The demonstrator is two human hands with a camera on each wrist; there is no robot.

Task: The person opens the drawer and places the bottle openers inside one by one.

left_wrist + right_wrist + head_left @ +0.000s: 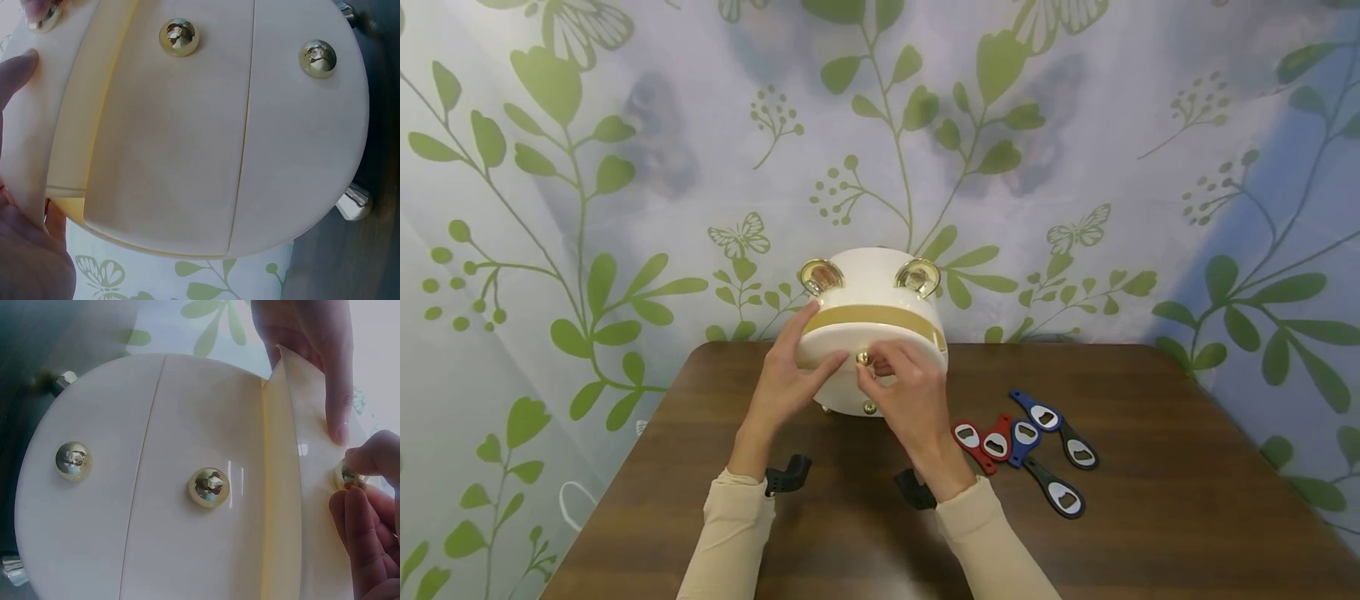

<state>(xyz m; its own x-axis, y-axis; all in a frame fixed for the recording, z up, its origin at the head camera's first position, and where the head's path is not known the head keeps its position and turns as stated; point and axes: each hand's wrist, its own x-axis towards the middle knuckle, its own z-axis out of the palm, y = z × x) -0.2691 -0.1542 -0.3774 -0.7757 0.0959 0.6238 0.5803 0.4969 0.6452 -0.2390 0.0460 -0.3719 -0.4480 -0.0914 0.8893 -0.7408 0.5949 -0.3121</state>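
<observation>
A round white drawer box (868, 271) with two gold ears stands at the back of the table. Its top drawer (842, 336) is pulled part way out. My right hand (913, 400) pinches the gold knob (347, 477) on that drawer between thumb and fingers. The left hand (778, 385) grips the drawer's left end, thumb on the front face and fingers behind it. Below, the middle drawer (169, 137) and the bottom drawer (300, 144) are closed, each with a gold knob. The inside of the top drawer is hidden.
Several bottle openers lie to the right of the box on the brown table (1150, 467): red (985, 461), blue (1024, 402) and black (1041, 475) ones. A patterned curtain (700, 167) hangs close behind the box. Short metallic feet (355, 203) hold the box up.
</observation>
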